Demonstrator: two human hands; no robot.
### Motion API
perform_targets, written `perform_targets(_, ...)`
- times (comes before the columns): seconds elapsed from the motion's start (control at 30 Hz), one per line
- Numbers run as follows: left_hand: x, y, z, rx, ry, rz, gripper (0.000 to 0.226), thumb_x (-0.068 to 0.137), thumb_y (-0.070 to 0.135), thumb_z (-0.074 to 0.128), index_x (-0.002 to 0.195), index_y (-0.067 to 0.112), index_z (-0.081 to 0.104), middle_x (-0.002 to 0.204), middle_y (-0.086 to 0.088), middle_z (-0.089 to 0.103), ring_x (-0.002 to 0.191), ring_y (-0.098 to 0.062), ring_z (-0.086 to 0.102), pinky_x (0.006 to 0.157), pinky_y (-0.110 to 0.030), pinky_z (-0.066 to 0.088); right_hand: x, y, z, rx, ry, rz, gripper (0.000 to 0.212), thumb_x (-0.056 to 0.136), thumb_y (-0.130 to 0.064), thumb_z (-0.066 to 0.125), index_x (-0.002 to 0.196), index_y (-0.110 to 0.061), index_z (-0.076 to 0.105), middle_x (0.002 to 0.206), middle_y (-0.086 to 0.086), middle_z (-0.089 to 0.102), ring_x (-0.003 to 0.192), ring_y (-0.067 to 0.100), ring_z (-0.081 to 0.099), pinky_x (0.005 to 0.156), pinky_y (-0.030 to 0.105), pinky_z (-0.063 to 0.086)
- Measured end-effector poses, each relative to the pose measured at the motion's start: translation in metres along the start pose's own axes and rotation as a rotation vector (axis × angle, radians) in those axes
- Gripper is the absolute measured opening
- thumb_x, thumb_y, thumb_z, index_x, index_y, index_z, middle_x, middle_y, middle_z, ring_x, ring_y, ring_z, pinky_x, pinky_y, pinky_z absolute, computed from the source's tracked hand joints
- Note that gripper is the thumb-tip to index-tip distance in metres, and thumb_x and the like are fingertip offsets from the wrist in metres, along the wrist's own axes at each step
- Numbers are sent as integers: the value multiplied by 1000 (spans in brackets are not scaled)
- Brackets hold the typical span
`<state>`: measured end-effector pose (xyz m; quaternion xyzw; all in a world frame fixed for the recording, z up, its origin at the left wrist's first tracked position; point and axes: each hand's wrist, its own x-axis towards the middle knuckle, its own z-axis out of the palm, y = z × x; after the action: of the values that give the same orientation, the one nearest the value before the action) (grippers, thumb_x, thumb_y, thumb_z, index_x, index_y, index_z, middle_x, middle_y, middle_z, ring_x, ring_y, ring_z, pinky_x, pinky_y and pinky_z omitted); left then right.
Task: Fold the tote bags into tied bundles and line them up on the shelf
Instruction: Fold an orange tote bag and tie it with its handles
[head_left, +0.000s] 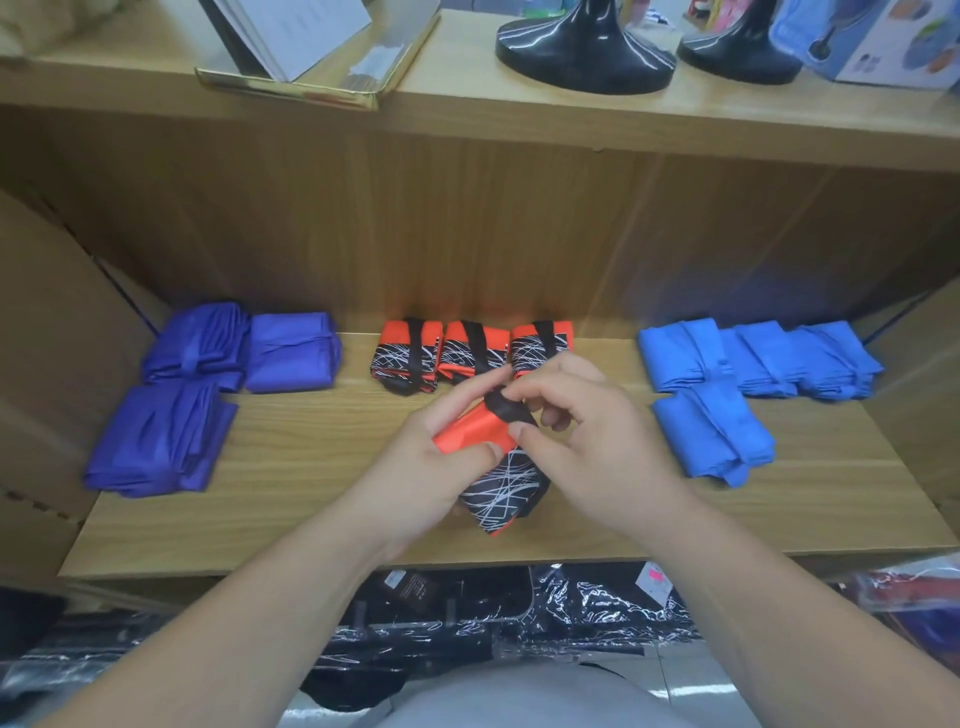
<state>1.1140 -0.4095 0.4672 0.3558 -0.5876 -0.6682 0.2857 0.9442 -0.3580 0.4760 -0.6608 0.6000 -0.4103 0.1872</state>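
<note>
Both hands hold a folded orange tote bag (478, 434) with a black panel of white scribble lines, just above the wooden shelf (322, 483) at its middle. My left hand (415, 467) grips the bundle's orange end from the left. My right hand (587, 431) pinches the black strap (506, 408) that crosses the bundle's top. Behind them stand three tied orange-and-black bundles (470, 353) in a row against the back. Three purple bundles (208, 384) lie at the left, several blue bundles (748, 379) at the right.
A cardboard box (47, 364) closes off the shelf's left side. The upper shelf carries a gold tray (311, 78) with booklets and two black stands (587, 47). Below the shelf edge lie black items wrapped in plastic (519, 613).
</note>
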Motion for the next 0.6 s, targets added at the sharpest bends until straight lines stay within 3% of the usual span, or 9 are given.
perform_targets(0.07,0,1,-1,50,-17,34,61,91,-4,60,130,43,62,95,11,67,65,-2,53,55,-17,44,-1,1,-1,-33,-6,-35,27,81,-2,72,102,-18,70,89,-6,51,76,12,49,70,16,41)
perform_targets(0.17,-3,1,-1,84,-71,78,54,90,-13,55,126,28,59,78,26,62,61,4,53,55,-9,40,-2,4,-4,14,-27,-72,26,81,-2,71,104,-15,71,91,-6,52,79,13,51,72,15,40)
perform_targets(0.27,-4,1,1,84,-82,142,51,88,-11,58,122,26,56,83,17,64,67,-3,53,63,-15,42,-4,3,-11,224,-71,-21,28,83,-6,68,108,-19,71,102,-3,61,94,15,58,79,25,48)
perform_targets(0.37,-6,-1,1,34,-42,179,47,79,0,60,115,31,55,83,2,65,67,-11,54,63,-21,43,-8,-2,-15,464,-92,105,34,86,-1,54,108,-19,74,109,-5,67,109,13,61,88,23,50)
perform_targets(0.47,-6,-4,4,3,-13,186,42,77,2,62,110,27,53,77,-2,64,62,-14,51,59,-24,42,-11,-4,-10,476,-2,143,33,87,1,55,105,-20,74,102,-2,71,101,18,67,86,30,55)
perform_targets(0.6,1,-5,7,-81,133,182,37,79,-3,68,92,24,47,73,-5,62,59,-16,47,52,-23,38,-11,-2,-3,486,98,254,29,84,2,75,91,-27,71,88,-6,72,74,13,65,72,26,56)
